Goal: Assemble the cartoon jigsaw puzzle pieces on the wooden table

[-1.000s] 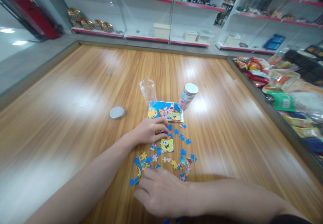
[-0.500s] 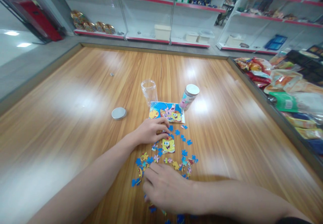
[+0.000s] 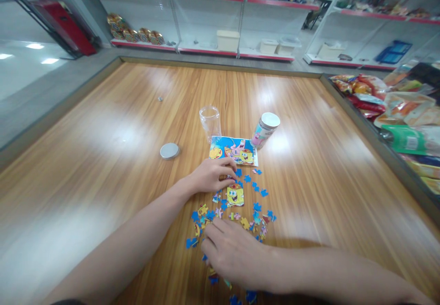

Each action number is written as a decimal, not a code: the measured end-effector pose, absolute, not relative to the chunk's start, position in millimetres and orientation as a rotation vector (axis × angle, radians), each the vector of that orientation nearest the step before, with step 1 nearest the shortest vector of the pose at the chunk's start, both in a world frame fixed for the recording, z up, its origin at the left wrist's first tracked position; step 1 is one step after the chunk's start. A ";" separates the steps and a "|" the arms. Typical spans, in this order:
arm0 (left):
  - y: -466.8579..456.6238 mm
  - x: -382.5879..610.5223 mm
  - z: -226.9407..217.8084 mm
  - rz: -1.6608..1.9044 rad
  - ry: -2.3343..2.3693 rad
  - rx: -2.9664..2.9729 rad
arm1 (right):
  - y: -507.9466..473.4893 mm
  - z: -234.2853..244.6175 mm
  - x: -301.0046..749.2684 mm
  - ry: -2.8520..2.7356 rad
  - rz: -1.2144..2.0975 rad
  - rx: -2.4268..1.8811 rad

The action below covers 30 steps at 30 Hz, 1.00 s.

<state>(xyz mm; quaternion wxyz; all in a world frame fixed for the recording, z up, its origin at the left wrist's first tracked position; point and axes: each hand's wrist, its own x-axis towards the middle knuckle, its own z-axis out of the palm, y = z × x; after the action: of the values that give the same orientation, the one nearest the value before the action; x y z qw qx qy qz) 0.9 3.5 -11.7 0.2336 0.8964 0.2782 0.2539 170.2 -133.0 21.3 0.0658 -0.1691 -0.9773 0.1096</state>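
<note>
Loose jigsaw pieces [image 3: 256,213], blue and yellow, lie scattered on the wooden table [image 3: 103,126]. A joined yellow cartoon section [image 3: 235,195] sits among them. My left hand [image 3: 213,175] rests with curled fingers pinching pieces at the top edge of that section. My right hand [image 3: 233,252] lies palm down, fingers stretched left, over the nearest pieces; several pieces poke out beneath it. A printed picture card [image 3: 233,149] lies just beyond the left hand.
A clear plastic jar [image 3: 210,121] and a labelled can with a white lid [image 3: 264,130] stand behind the card. A round metal lid [image 3: 169,150] lies to the left. Snack packets [image 3: 398,112] crowd the right edge. Shop shelves [image 3: 213,16] line the back.
My right hand has slid a little away from me over the near pieces, uncovering several below it. My left hand has stayed on the joined section. The view shifted slightly.
</note>
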 end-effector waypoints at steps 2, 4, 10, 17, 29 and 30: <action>3.2 0.7 -11.2 0.697 0.764 2.461 | -132.1 22.1 170.4 -2.956 0.344 -0.468; 3.1 0.5 -10.9 0.695 0.765 2.460 | -131.6 22.4 170.5 -2.951 0.364 -0.442; 3.7 0.3 -11.1 0.688 0.771 2.461 | -131.8 21.6 170.9 -2.927 0.352 -0.483; 4.0 -0.3 -12.1 0.674 0.773 2.454 | -132.8 22.1 170.4 -2.952 0.326 -0.439; -11.3 6.2 -14.6 0.708 0.938 2.435 | -133.7 23.2 167.8 -2.955 0.238 -0.437; -12.6 5.5 -15.4 0.707 0.932 2.440 | -133.9 23.7 167.3 -2.949 0.259 -0.426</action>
<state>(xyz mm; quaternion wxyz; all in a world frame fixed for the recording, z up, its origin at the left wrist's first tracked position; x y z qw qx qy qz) 5.5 -12.6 -15.4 0.2160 0.8804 0.3364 0.2550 167.3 -133.9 23.7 0.0755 -0.1419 -0.9832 0.0863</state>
